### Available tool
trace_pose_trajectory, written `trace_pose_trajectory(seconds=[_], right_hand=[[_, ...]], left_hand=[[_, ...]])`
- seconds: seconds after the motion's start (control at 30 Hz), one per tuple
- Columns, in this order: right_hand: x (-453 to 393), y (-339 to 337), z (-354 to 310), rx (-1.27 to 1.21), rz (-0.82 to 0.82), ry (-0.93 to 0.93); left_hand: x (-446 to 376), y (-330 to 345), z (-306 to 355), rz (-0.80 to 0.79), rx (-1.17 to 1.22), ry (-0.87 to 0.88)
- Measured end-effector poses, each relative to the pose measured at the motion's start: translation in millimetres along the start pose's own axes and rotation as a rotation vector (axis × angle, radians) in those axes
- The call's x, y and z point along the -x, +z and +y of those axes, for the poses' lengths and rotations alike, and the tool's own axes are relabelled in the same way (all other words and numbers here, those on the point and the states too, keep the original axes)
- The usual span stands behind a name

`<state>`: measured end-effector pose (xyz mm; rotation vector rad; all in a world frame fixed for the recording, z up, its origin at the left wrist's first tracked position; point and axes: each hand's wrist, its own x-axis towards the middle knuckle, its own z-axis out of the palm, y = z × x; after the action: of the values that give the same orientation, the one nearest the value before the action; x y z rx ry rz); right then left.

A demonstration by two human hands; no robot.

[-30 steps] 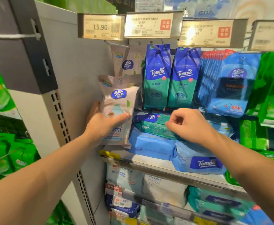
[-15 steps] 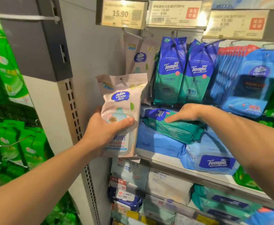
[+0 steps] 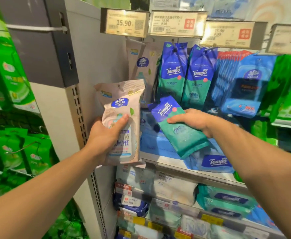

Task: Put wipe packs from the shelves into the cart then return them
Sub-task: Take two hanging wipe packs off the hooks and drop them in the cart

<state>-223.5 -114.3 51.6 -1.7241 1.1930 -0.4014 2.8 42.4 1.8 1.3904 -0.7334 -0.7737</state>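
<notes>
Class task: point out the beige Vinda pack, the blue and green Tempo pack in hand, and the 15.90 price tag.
beige Vinda pack point(image 3: 119, 102), head view, on its blue logo.
blue and green Tempo pack point(image 3: 184, 135), head view, on its green lower half.
15.90 price tag point(image 3: 124, 23), head view, on the printed price.

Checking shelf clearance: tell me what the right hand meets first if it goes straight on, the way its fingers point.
Probably the beige Vinda wipe pack held in the left hand, though depth is unclear.

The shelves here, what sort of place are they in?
Most likely a supermarket aisle. Price tags run along the rail, wipe packs hang in rows on hooks, and more packs are stacked on the shelf below.
</notes>
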Motion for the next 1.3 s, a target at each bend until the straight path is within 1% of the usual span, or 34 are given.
trace_pose_trajectory(seconds=[0.1,0.17,0.23,0.33,0.47,0.57,0.63,0.73,0.83,1.0,1.13,1.2,1.3], right_hand=[[31.6,15.6,15.7,-0.429,0.036,-0.058],[54.1,28.5,26.9,-0.639,0.057,-0.050],[75.7,42.6,37.4,-0.750,0.109,-0.021],[104.7,64.0,52.3,-0.865,0.284,-0.033],[151.5,82.8,69.8,-0.907,0.500,-0.065],[188.0,83.7,94.2,-0.919,0.634,-0.076],[218.4,77.8,116.3,-0.932,0.728,-0.054],[268.3,65.1,152.5,-0.917,0.927,0.034],[323.6,52.6,192.7,-0.910,1.057,0.075],[429.6,36.3,241.8,-0.946,1.290,0.149],[513.4,6.9,300.6,-0.982,1.495,0.208],[555.8,-15.4,334.2,-0.961,1.609,0.239],[613.0,-51.6,374.2,-0.927,1.741,0.295]], left_hand=[[7.2,3.0,4.0,-0.027,0.051,-0.026],[16.6,6.4,7.4,-0.053,0.098,-0.040],[29.3,10.8,11.4,-0.111,0.155,-0.067],[56.0,20.2,16.1,-0.221,0.222,-0.126],[93.7,34.4,9.1,-0.365,0.217,-0.151],[116.1,51.8,-3.6,-0.465,0.233,-0.215],[137.0,68.4,-11.7,-0.536,0.246,-0.255],[171.5,97.3,-27.3,-0.637,0.231,-0.322],[205.8,134.9,-47.6,-0.758,0.204,-0.385],[273.9,218.6,-74.4,-0.992,0.148,-0.448],[346.0,301.4,-86.6,-1.129,0.106,-0.416],[386.1,347.0,-95.7,-1.175,0.097,-0.373],[444.4,421.5,-114.0,-1.186,0.074,-0.324]])
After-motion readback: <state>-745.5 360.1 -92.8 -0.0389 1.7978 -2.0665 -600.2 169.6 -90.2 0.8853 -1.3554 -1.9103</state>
